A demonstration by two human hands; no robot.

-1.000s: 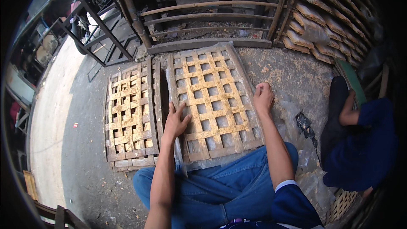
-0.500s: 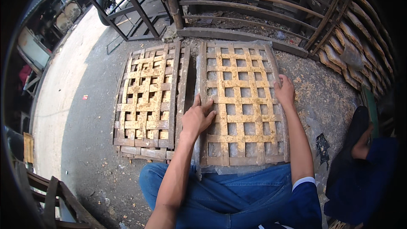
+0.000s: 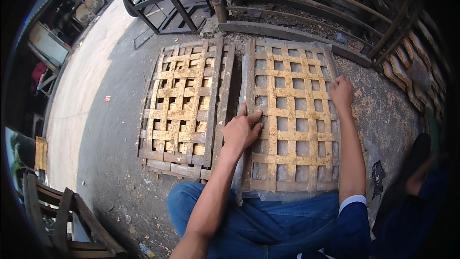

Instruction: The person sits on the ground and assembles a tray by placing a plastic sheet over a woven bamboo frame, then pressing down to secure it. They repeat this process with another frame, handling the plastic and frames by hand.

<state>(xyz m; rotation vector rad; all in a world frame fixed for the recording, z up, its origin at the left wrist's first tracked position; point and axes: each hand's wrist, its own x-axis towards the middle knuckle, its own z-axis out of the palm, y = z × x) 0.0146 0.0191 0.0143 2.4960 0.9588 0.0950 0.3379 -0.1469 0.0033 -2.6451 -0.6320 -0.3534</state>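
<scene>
1. On the lap, near lattice (image 3: 292, 120) leans to the ground; second lattice (image 3: 184, 110) lies left of it.
2. Left hand (image 3: 242, 132) flat on it, released; right hand (image 3: 341, 93) clenched on its right edge.
3. Risk: lattice slides off the knees, only one hand gripping.

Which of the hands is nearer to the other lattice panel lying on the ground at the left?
Left. The left hand rests on the near lattice's left edge, just beside the left lattice panel. The right hand grips the near lattice's far right edge.
</scene>
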